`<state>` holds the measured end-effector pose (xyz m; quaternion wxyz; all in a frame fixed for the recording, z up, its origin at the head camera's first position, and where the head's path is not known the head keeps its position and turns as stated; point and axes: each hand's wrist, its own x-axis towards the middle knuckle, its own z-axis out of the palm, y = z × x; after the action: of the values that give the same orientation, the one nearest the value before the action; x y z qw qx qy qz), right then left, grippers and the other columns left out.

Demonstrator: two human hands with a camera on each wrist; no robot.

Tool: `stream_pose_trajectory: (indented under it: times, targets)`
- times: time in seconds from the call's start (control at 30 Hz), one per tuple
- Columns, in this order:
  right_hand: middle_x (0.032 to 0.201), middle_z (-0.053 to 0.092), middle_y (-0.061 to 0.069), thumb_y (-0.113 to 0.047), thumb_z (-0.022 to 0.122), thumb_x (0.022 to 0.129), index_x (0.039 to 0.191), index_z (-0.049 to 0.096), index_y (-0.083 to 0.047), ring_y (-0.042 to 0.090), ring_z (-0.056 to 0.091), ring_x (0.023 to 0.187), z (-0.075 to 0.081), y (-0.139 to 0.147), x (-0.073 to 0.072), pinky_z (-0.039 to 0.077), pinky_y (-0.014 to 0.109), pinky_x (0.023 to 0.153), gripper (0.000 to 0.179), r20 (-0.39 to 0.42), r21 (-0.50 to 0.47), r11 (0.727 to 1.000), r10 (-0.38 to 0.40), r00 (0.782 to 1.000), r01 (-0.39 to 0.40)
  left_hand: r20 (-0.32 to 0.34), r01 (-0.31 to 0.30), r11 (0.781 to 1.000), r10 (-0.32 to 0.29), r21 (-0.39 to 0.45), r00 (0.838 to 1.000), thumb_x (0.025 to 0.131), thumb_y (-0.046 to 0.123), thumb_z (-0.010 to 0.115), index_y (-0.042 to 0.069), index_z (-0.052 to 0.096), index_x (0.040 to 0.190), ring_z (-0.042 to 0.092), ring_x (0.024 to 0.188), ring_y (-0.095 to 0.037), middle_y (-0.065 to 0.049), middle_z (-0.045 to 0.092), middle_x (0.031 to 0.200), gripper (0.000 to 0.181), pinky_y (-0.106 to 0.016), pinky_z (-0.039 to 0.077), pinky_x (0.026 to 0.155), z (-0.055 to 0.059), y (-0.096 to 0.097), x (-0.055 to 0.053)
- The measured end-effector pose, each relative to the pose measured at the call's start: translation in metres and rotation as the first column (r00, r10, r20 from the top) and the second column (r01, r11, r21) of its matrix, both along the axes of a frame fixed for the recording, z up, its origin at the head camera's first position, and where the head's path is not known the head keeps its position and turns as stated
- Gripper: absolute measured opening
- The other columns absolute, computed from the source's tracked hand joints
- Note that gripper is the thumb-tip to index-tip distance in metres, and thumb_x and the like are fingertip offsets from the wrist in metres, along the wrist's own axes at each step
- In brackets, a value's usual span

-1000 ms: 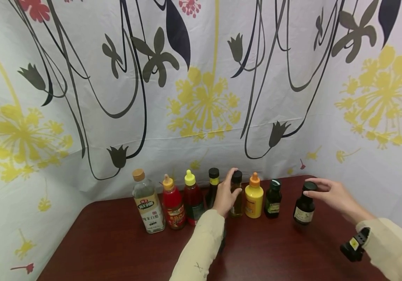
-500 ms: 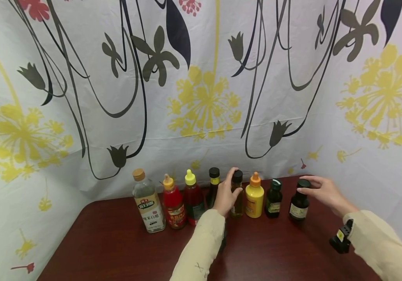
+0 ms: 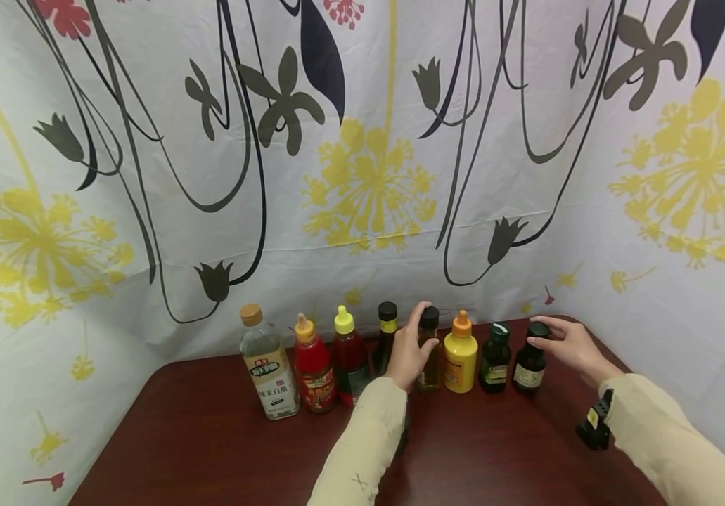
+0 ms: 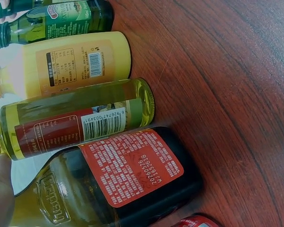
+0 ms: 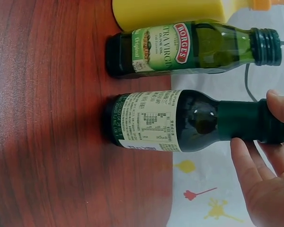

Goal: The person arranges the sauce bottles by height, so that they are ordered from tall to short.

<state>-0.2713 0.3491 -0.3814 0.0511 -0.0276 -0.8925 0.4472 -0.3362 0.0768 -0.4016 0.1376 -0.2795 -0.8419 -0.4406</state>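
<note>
My right hand holds a dark bottle with a cream label by its dark green neck and cap, thumb on one side and fingers on the other. The bottle stands upright at the right end of a row, right beside a small green olive oil bottle. Farther left, my left hand has its thumb and fingers around the neck of a slim yellow oil bottle with a black cap. Next to that stands a yellow squeeze bottle with an orange tip. A dark bottle with a red label is partly hidden behind my left hand in the head view.
Left of my left arm stand a clear white vinegar bottle, a red sauce bottle and a darker red bottle with a yellow tip. The brown table meets a patterned cloth at the back.
My right hand has moved left with the dark cream-labelled bottle, bringing it close to the olive oil bottle. The left hand stays at the yellow oil bottle.
</note>
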Motion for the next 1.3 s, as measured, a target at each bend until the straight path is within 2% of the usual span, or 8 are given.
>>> stream_pose_trajectory:
  times: [0.1,0.23,0.47,0.63,0.7,0.93,1.17,1.3]
  targets:
    - [0.136,0.020,0.033,-0.032,0.058,0.086,0.133,0.034,0.003,0.050,0.022,0.120,-0.002,-0.001,-0.002,0.033,0.057,0.087,0.063,0.006,-0.005,1.000,0.002,1.000,-0.002,0.004,0.001,1.000,-0.001,-0.002,1.000,0.080,0.007,0.065,0.025,0.030,0.135,0.051,0.065,-0.012,-0.010,0.060,0.104,0.067,-0.022,0.040,0.058,0.000,0.000,0.000]
    - [0.136,0.019,0.033,-0.030,0.056,0.088,0.134,0.032,0.003,0.050,0.022,0.120,-0.003,-0.002,-0.004,0.032,0.057,0.088,0.061,0.009,-0.005,1.000,0.006,1.000,-0.006,0.006,0.001,1.000,-0.001,-0.002,1.000,0.080,0.007,0.065,0.025,0.031,0.135,0.051,0.065,-0.012,-0.010,0.060,0.103,0.067,-0.022,0.040,0.058,0.000,0.000,0.000]
    - [0.134,0.022,0.033,-0.028,0.052,0.090,0.134,0.029,0.002,0.048,0.027,0.119,-0.007,-0.004,-0.009,0.036,0.055,0.086,0.058,0.003,-0.012,1.000,0.023,1.000,-0.023,-0.005,-0.001,1.000,0.001,0.004,1.000,0.079,0.006,0.065,0.025,0.031,0.134,0.058,0.091,-0.020,-0.010,0.055,0.117,0.068,-0.027,0.047,0.072,0.000,0.000,-0.001]
    - [0.131,0.026,0.033,-0.029,0.050,0.091,0.135,0.027,0.002,0.048,0.031,0.117,-0.012,-0.001,-0.009,0.040,0.052,0.083,0.058,-0.018,-0.027,0.998,0.053,0.998,-0.053,0.009,0.003,1.000,-0.003,0.010,1.000,0.079,0.006,0.065,0.026,0.031,0.134,0.058,0.094,-0.020,-0.009,0.055,0.117,0.068,-0.029,0.047,0.074,0.000,0.001,0.000]
    - [0.130,0.028,0.032,-0.029,0.049,0.091,0.136,0.026,0.002,0.047,0.033,0.116,-0.014,0.000,-0.010,0.042,0.050,0.081,0.059,-0.033,-0.033,0.998,0.059,0.998,-0.060,0.010,0.000,1.000,0.000,0.008,1.000,0.079,0.006,0.065,0.026,0.031,0.134,0.058,0.092,-0.020,-0.010,0.055,0.117,0.068,-0.028,0.047,0.073,0.000,0.001,0.000]
    - [0.129,0.032,0.032,-0.031,0.049,0.091,0.136,0.026,0.001,0.044,0.041,0.111,-0.020,0.003,-0.009,0.044,0.047,0.079,0.060,-0.055,-0.045,0.997,0.060,0.997,-0.063,0.039,0.005,1.000,-0.005,-0.013,0.999,0.080,0.006,0.065,0.025,0.030,0.134,0.054,0.069,-0.017,-0.009,0.057,0.112,0.067,-0.024,0.041,0.059,0.003,0.001,0.002]
    - [0.130,0.032,0.032,-0.032,0.049,0.091,0.137,0.026,0.001,0.044,0.039,0.114,-0.022,0.004,-0.009,0.043,0.049,0.081,0.061,-0.075,-0.057,0.997,0.056,0.996,-0.060,0.048,0.006,0.998,-0.003,-0.057,0.999,0.080,0.006,0.065,0.023,0.029,0.134,0.058,0.093,-0.022,-0.010,0.054,0.119,0.067,-0.031,0.048,0.074,0.009,0.000,0.001]
    - [0.129,0.032,0.032,-0.030,0.050,0.091,0.137,0.026,0.000,0.044,0.039,0.114,-0.023,0.004,-0.009,0.043,0.049,0.081,0.060,-0.075,-0.067,0.996,0.053,0.996,-0.058,0.071,0.004,0.996,0.002,-0.089,0.998,0.080,0.006,0.065,0.022,0.029,0.134,0.057,0.097,-0.022,-0.010,0.055,0.117,0.067,-0.033,0.047,0.077,0.011,0.000,0.000]
